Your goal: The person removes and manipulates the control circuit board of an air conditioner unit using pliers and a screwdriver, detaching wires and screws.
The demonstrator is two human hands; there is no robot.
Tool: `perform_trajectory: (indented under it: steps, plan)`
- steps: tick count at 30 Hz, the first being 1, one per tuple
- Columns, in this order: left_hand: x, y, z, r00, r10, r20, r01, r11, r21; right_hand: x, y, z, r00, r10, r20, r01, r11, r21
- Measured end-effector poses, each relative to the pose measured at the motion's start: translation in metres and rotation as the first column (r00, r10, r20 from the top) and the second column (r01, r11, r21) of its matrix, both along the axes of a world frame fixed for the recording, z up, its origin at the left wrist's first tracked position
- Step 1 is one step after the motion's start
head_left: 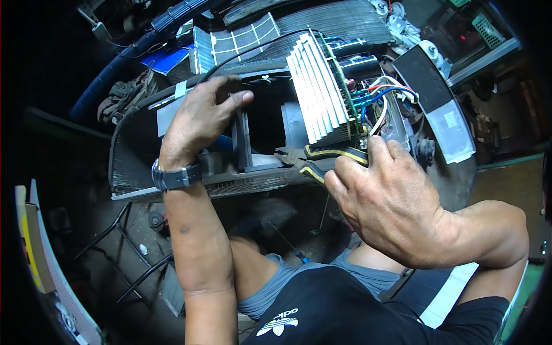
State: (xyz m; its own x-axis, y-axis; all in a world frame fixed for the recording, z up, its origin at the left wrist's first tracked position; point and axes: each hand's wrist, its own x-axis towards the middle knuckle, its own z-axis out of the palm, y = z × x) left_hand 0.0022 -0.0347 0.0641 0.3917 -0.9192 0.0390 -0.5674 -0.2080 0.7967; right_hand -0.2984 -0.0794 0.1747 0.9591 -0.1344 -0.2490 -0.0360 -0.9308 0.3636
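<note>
My right hand [394, 201] is closed round the handles of pliers [333, 152] with black and yellow grips. Their jaws point left, at the near edge of a dark open housing [247, 183]. My left hand [201, 118], with a watch [178, 176] on its wrist, hovers over the left part of that housing. Its thumb stands apart from the fingers, and I see nothing between them; the far fingertips are partly hidden. A finned metal heat sink [316, 92] with a green circuit board rises tilted from the housing's right side. Red, blue and white wires [385, 95] loop beside it.
Behind the housing lie a white gridded filter [244, 40] and a wide finned coil [339, 20]. A dark panel with a grey end [451, 132] leans at the right. Below, a screwdriver [300, 255] lies near my legs, and a black metal frame [138, 253] stands left.
</note>
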Motion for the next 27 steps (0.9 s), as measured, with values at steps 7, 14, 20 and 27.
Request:
perform_trajectory:
  steps: [7,14,20,27]
  plan:
    - [-0.038,0.003,-0.033,0.907,0.013,0.422,-0.187,0.909,0.372,-0.016,-0.017,-0.012,0.994,0.033,0.106,-0.041,0.996,0.074]
    - [-0.046,0.007,-0.054,0.91,0.296,0.29,-0.301,0.953,-0.03,-0.026,-0.023,-0.018,0.99,0.047,0.135,-0.06,0.994,0.092]
    - [-0.043,0.009,-0.057,0.943,0.276,0.186,-0.256,0.958,-0.127,-0.025,-0.019,-0.024,0.991,0.012,0.131,-0.031,0.989,0.142]
    - [-0.035,0.008,-0.054,0.964,0.141,0.228,-0.199,0.945,0.26,-0.013,-0.022,-0.017,0.991,-0.068,0.115,0.034,0.961,0.273]
